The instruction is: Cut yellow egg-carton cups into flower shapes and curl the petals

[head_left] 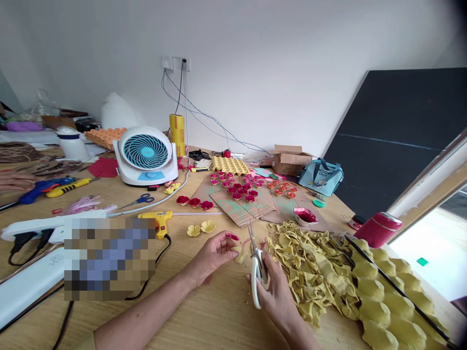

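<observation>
My left hand (215, 255) pinches a small yellow egg-carton piece (240, 253) just above the wooden table (204, 311). My right hand (275, 291) grips white-handled scissors (256, 265), blades pointing away from me and touching the piece. A heap of yellow carton scraps (310, 267) lies right beside my right hand. Two cut yellow flower cups (201, 228) rest a little beyond my left hand.
A yellow glue gun (160, 221), blue scissors (142, 199), a white fan (145, 155), red painted flowers on cardboard (237, 192), a bowl of red paint (305, 216), yellow egg trays (394, 301) at right, a power strip (40, 228). Another person's hand (14, 181) rests far left.
</observation>
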`<move>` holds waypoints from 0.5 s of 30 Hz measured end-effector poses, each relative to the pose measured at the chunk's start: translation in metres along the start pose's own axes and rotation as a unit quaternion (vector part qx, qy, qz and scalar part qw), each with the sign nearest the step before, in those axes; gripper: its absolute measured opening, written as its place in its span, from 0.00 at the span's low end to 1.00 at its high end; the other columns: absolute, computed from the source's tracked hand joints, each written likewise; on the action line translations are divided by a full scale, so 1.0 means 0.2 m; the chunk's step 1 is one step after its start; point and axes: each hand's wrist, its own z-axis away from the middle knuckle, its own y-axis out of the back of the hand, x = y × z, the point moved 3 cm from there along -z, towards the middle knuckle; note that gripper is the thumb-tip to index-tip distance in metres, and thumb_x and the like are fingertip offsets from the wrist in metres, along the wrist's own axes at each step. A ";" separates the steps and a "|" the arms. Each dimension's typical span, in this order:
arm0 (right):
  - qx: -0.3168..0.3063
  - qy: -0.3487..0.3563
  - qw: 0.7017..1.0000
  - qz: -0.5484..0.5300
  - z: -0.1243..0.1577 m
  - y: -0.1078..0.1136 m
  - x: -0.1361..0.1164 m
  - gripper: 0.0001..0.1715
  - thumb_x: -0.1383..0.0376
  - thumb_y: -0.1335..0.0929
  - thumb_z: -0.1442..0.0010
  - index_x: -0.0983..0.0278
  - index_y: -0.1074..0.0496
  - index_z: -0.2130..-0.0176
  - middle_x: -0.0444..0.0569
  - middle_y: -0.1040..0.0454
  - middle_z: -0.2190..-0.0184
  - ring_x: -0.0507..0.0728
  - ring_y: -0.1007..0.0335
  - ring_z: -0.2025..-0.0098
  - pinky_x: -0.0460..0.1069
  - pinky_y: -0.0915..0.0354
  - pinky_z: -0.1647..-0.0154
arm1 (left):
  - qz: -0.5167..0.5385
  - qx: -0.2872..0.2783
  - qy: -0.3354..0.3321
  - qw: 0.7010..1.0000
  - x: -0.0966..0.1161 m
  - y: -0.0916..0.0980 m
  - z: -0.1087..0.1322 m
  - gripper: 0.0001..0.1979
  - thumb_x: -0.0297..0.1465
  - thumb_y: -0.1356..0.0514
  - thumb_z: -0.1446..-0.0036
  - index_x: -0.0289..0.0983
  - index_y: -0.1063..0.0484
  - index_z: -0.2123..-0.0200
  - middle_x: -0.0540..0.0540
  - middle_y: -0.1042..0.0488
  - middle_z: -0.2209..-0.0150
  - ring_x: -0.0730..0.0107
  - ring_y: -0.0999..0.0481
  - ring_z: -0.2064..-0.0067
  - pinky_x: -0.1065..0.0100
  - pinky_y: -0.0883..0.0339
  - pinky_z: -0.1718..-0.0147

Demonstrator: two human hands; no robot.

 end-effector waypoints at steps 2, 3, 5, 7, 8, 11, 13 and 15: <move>-0.021 0.025 0.998 0.056 0.00 -0.01 0.01 0.10 0.62 0.33 0.38 0.61 0.33 0.71 0.43 0.30 0.74 0.55 0.38 0.70 0.48 0.43 0.65 | -0.006 0.021 -0.013 1.000 0.00 0.02 -0.01 0.22 0.33 0.28 0.57 0.37 0.29 0.58 0.51 0.27 0.66 0.70 0.28 0.61 0.68 0.36 0.57; -0.031 0.033 0.996 0.079 0.00 -0.02 0.01 0.12 0.62 0.34 0.37 0.61 0.35 0.73 0.43 0.32 0.75 0.54 0.40 0.71 0.48 0.45 0.66 | -0.007 0.030 -0.018 0.999 0.00 0.02 -0.01 0.21 0.33 0.29 0.57 0.37 0.29 0.58 0.51 0.27 0.65 0.69 0.28 0.60 0.68 0.36 0.57; -0.044 0.041 0.992 0.112 0.00 -0.03 0.02 0.15 0.61 0.35 0.36 0.61 0.37 0.74 0.41 0.34 0.77 0.53 0.42 0.73 0.48 0.46 0.67 | -0.005 0.047 -0.026 0.999 0.01 0.03 -0.02 0.20 0.33 0.30 0.56 0.38 0.29 0.58 0.51 0.27 0.64 0.69 0.28 0.59 0.69 0.36 0.58; -0.049 0.041 0.989 0.130 0.00 -0.03 0.02 0.15 0.61 0.36 0.35 0.61 0.39 0.73 0.41 0.34 0.76 0.53 0.42 0.73 0.48 0.45 0.66 | -0.003 0.063 -0.031 0.998 0.02 0.04 -0.02 0.20 0.33 0.30 0.55 0.38 0.29 0.58 0.51 0.27 0.64 0.70 0.28 0.59 0.69 0.37 0.58; -0.049 0.037 0.989 0.137 0.00 -0.03 0.02 0.15 0.61 0.36 0.35 0.61 0.39 0.73 0.41 0.34 0.76 0.53 0.42 0.73 0.48 0.45 0.67 | -0.001 0.070 -0.033 0.997 0.02 0.04 -0.02 0.20 0.32 0.31 0.55 0.38 0.29 0.58 0.51 0.27 0.64 0.70 0.28 0.59 0.69 0.37 0.58; -0.048 0.024 0.987 0.154 0.00 -0.04 0.01 0.16 0.61 0.37 0.34 0.61 0.40 0.73 0.41 0.33 0.77 0.54 0.39 0.72 0.48 0.45 0.66 | 0.007 0.080 -0.040 0.996 0.03 0.04 -0.01 0.20 0.32 0.30 0.55 0.38 0.29 0.58 0.50 0.25 0.64 0.69 0.28 0.59 0.69 0.37 0.57; -0.050 0.029 0.985 0.161 0.00 -0.04 0.00 0.14 0.62 0.36 0.35 0.60 0.40 0.73 0.41 0.33 0.76 0.54 0.38 0.72 0.49 0.44 0.64 | 0.012 0.083 -0.045 0.995 0.03 0.04 -0.01 0.20 0.32 0.30 0.55 0.38 0.29 0.58 0.50 0.25 0.63 0.68 0.27 0.58 0.69 0.36 0.56; -0.052 0.042 0.983 0.170 0.00 -0.04 -0.01 0.11 0.62 0.35 0.36 0.60 0.38 0.71 0.41 0.32 0.74 0.55 0.36 0.70 0.50 0.44 0.61 | 0.017 0.083 -0.049 0.995 0.03 0.04 -0.01 0.20 0.32 0.30 0.54 0.38 0.29 0.57 0.50 0.24 0.63 0.68 0.27 0.58 0.68 0.36 0.56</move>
